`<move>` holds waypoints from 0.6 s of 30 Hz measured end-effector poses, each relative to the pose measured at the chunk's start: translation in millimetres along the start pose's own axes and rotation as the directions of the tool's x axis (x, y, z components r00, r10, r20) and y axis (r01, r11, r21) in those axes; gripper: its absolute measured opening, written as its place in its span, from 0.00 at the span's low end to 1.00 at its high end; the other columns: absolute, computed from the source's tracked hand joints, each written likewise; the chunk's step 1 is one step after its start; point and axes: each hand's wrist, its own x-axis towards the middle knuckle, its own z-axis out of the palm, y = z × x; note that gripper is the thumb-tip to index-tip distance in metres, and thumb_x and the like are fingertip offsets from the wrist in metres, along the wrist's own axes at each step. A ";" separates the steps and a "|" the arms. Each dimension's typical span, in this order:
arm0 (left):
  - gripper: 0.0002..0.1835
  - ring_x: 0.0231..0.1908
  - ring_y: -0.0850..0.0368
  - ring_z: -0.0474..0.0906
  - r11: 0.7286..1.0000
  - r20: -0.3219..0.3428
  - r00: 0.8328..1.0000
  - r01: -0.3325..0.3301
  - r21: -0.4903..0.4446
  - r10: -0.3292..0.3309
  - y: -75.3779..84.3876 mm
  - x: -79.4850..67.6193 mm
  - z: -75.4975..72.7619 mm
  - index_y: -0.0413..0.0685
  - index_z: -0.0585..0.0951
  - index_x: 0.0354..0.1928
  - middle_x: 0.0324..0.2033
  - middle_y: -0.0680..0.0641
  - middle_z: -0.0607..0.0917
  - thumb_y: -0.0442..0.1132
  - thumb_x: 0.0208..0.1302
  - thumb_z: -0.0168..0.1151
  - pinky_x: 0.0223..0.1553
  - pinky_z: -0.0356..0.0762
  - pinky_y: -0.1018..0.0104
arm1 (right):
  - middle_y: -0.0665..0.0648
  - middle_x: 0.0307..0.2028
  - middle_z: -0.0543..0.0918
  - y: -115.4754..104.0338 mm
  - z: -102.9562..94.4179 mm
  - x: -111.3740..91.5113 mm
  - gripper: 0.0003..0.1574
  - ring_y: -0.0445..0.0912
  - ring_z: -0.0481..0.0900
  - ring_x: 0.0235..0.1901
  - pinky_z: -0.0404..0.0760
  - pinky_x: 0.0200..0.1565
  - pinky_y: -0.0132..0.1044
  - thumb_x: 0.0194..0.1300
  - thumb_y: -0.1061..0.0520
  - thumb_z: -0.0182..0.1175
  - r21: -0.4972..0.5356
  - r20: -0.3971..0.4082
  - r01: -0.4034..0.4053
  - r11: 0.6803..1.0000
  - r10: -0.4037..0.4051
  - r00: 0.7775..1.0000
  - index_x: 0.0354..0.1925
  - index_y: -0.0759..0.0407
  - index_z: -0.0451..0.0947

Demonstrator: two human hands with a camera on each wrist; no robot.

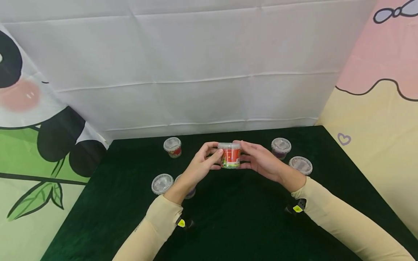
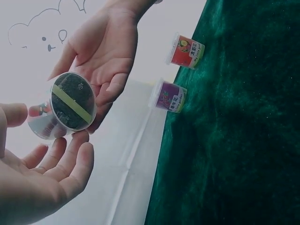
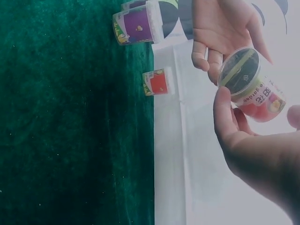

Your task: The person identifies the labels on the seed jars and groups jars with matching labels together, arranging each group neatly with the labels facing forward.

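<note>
Above the far part of the dark green cloth, both hands hold one small clear plastic tub (image 1: 230, 157) with a red label and a clear lid. My left hand (image 1: 201, 163) has its thumb on the label and its fingers around the left side. The right hand (image 1: 261, 159) grips the opposite side, thumb up by the lid. Seen in the left wrist view, the tub's underside (image 2: 72, 101) shows dark contents and a pale yellow-green strip. Printed characters and a flower picture on its label (image 3: 269, 96) face the right wrist camera.
At the back left stands another red-labelled tub (image 1: 172, 146). Beside the left forearm are a lidded tub (image 1: 162, 184) and one partly hidden by the wrist (image 1: 190, 193). On the right stand a purple-labelled tub (image 1: 281, 148) and another tub (image 1: 300, 165). A white cloth wall (image 1: 202, 105) closes the back.
</note>
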 end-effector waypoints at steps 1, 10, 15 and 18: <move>0.25 0.49 0.47 0.80 1.000 -0.002 1.000 0.000 -0.004 0.000 -0.3 -0.4 -0.3 0.47 0.64 0.69 0.58 0.38 0.75 0.49 0.79 0.52 0.54 0.81 0.51 | 0.65 0.66 0.67 0.1 0.4 0.6 0.41 0.54 0.74 0.60 0.77 0.61 0.46 0.81 0.38 0.42 -0.001 0.006 -0.008 1.000 0.008 1.000 0.76 0.64 0.55; 0.26 0.52 0.46 0.80 1.000 0.004 1.000 0.008 0.002 -0.008 -0.2 -1.3 -0.4 0.48 0.63 0.71 0.59 0.39 0.74 0.49 0.79 0.52 0.55 0.81 0.52 | 0.68 0.67 0.68 -1.7 0.8 1.1 0.42 0.55 0.73 0.63 0.75 0.63 0.44 0.81 0.37 0.40 -0.033 0.008 -0.047 0.998 0.047 0.999 0.73 0.68 0.56; 0.26 0.53 0.45 0.79 1.000 -0.006 1.000 0.006 0.017 -0.006 1.5 -3.5 0.0 0.48 0.63 0.71 0.60 0.39 0.74 0.50 0.79 0.52 0.54 0.81 0.52 | 0.67 0.66 0.68 -1.5 2.3 1.6 0.41 0.55 0.73 0.63 0.75 0.64 0.44 0.81 0.36 0.41 -0.031 0.004 -0.052 0.998 0.052 0.999 0.72 0.67 0.57; 0.27 0.53 0.45 0.79 1.000 -0.008 1.000 0.008 0.022 -0.008 1.4 -4.2 -1.2 0.48 0.63 0.71 0.60 0.39 0.73 0.51 0.79 0.52 0.54 0.81 0.52 | 0.66 0.66 0.68 -1.6 3.7 1.5 0.42 0.54 0.73 0.63 0.75 0.63 0.44 0.81 0.36 0.40 -0.034 0.005 -0.051 0.998 0.051 0.999 0.72 0.67 0.57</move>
